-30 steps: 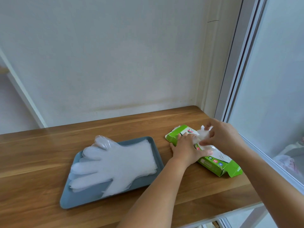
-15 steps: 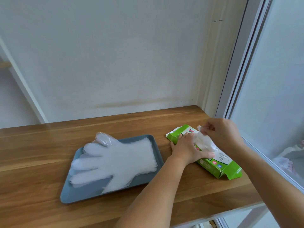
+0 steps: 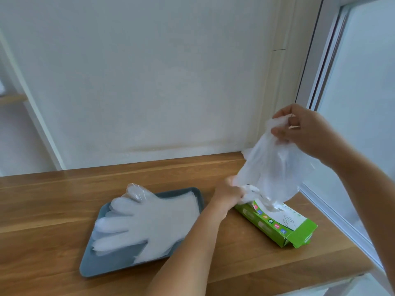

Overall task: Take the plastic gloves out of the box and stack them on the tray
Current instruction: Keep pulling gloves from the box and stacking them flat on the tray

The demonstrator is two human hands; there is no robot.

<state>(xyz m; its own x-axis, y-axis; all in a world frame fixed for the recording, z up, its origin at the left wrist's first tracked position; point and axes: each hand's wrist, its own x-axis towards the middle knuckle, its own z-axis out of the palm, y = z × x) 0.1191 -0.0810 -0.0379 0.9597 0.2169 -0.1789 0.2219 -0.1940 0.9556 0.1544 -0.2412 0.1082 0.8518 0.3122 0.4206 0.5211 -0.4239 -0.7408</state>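
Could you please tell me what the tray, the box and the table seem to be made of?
Tray: probably plastic, matte grey-blue; smooth moulded rim. Box: printed cardboard, slightly glossy green; creased, open end flap. Table: wood or wood veneer, satin; grain and plank lines show.

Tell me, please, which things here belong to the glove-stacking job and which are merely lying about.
Belongs to the job: lifted glove, held by right hand and left hand; green box; stacked gloves; grey tray.
Just there: wooden table; white wall; window frame.
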